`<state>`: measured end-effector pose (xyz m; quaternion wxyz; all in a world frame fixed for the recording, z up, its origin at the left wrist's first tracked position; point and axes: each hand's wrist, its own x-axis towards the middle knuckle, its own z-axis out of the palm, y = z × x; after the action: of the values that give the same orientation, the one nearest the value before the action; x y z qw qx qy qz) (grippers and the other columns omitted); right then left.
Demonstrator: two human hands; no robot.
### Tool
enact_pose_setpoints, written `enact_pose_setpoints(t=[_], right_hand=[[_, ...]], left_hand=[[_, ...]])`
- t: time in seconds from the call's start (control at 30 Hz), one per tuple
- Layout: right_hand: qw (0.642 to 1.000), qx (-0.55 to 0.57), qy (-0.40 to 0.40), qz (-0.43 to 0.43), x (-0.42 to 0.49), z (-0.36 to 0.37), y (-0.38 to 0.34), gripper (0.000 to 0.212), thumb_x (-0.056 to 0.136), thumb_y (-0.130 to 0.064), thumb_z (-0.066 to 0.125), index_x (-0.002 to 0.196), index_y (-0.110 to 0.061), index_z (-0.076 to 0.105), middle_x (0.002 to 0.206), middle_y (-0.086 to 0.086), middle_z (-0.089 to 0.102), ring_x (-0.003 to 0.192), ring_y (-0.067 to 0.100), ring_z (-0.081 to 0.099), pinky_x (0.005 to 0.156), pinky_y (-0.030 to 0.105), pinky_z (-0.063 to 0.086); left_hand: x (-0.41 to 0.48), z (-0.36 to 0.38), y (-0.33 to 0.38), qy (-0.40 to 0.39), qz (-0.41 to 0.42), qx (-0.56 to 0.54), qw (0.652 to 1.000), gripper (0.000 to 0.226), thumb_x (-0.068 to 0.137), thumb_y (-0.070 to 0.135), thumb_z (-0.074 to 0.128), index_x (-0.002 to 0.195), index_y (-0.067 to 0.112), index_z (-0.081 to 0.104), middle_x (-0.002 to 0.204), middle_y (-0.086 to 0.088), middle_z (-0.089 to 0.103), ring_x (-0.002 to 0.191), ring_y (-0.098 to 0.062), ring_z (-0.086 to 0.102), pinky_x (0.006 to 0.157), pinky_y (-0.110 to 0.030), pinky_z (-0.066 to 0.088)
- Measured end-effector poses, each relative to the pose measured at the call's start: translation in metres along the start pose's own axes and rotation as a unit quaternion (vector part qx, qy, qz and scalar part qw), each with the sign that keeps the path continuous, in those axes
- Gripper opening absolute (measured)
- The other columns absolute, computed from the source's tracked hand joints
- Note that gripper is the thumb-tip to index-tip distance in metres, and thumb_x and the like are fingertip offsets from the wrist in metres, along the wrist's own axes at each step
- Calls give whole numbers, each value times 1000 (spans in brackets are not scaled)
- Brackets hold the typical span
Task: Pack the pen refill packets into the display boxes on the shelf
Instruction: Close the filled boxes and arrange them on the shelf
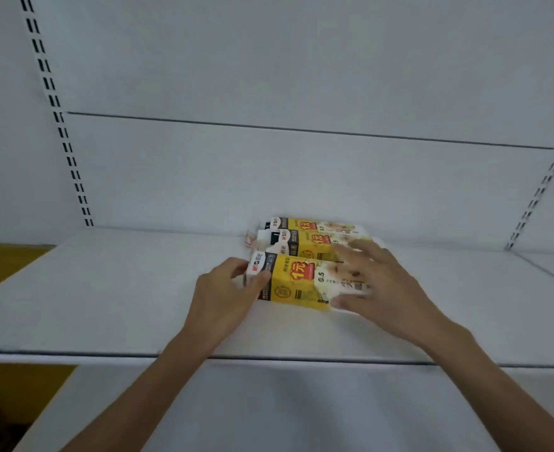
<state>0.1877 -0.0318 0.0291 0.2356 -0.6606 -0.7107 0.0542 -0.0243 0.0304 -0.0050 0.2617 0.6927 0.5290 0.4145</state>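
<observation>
Three yellow-and-white display boxes lie side by side on the white shelf (pixel 106 288). The nearest box (pixel 301 282) is between my hands. My left hand (pixel 226 295) holds its left end, thumb on the top and fingers curled round the end. My right hand (pixel 377 285) is spread over its right end, fingers straight and blurred, thumb at the front edge. Behind it lie the middle box (pixel 305 244) and the far box (pixel 308 224). A small clear packet (pixel 250 240) sticks out at the left of the middle box. No loose refill packets are plainly visible.
The shelf's front edge (pixel 269 357) runs across below my forearms. A white back panel (pixel 269 174) rises behind the boxes, with slotted uprights at left (pixel 73 177) and right (pixel 540 190). A yellow surface (pixel 5 265) shows at the far left.
</observation>
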Motion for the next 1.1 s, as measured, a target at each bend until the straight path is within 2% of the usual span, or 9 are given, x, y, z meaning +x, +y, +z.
enact_pose_setpoints(t=[0.2, 0.33, 0.5, 0.67, 0.77, 0.83, 0.9, 1.0, 1.1], right_hand=[[988, 85, 99, 87, -17, 5, 13, 74, 79, -27, 71, 139, -21, 28, 140, 2, 35, 118, 17, 48, 80, 17, 38], [979, 153, 57, 120, -8, 7, 16, 58, 82, -18, 68, 132, -16, 37, 131, 1, 52, 110, 15, 52, 54, -2, 36], [977, 173, 64, 105, 11, 9, 20, 58, 84, -14, 66, 135, -17, 39, 132, 2, 54, 119, 18, 52, 80, 15, 39], [976, 204, 28, 74, 22, 11, 27, 64, 84, -16, 66, 140, -18, 34, 126, -3, 55, 107, 7, 50, 65, -2, 32], [976, 205, 16, 71, 27, 5, 43, 49, 83, -19, 66, 129, -22, 50, 110, -8, 56, 94, 4, 53, 66, -2, 38], [975, 192, 85, 76, 35, -5, 58, 24, 83, -12, 60, 105, -22, 64, 99, -7, 61, 85, 10, 58, 63, 0, 40], [972, 138, 176, 67, 48, -12, 75, 24, 80, -4, 56, 93, -23, 64, 96, -2, 65, 91, 17, 60, 77, 16, 45], [992, 96, 74, 29, 68, -7, 89, 48, 78, -5, 66, 122, -17, 54, 127, 0, 54, 120, 17, 48, 93, 23, 34], [998, 62, 10, -5, 80, 4, 96, 60, 75, -14, 76, 129, -12, 51, 132, 5, 49, 124, 22, 45, 96, 22, 32]], left_hand=[[-10, 14, 12, -2, -47, -61, 997, 53, 86, 27, 60, 134, 16, 40, 122, 4, 59, 101, -7, 53, 83, -16, 34], [-13, 23, 19, 8, -39, -58, 998, 30, 82, 28, 66, 105, 30, 48, 94, 12, 59, 86, -6, 57, 70, -14, 38], [-7, 21, 17, 80, -27, 14, 996, 39, 71, 35, 75, 106, 21, 64, 90, 4, 68, 78, -9, 62, 73, -18, 45], [5, 19, 11, 81, -24, 77, 993, 47, 71, 34, 75, 111, 16, 60, 101, -3, 64, 83, -14, 58, 75, -26, 44], [12, 23, 4, 53, -34, 68, 996, 65, 70, 36, 75, 125, 17, 48, 112, -7, 53, 101, -21, 55, 84, -32, 45], [14, 24, 2, 43, -24, 53, 997, 76, 71, 34, 75, 135, 19, 37, 125, -7, 47, 111, -20, 49, 92, -35, 42], [15, 25, 3, 35, 0, 46, 998, 80, 74, 33, 73, 140, 23, 29, 134, -4, 42, 119, -18, 43, 97, -33, 37], [12, 26, 5, 14, 65, 71, 995, 71, 81, 30, 66, 141, 26, 28, 139, 1, 39, 123, -11, 38, 98, -23, 30], [8, 28, 5, -10, 99, 126, 987, 57, 86, 28, 60, 137, 25, 37, 144, -2, 33, 129, -13, 33, 96, -15, 23]])
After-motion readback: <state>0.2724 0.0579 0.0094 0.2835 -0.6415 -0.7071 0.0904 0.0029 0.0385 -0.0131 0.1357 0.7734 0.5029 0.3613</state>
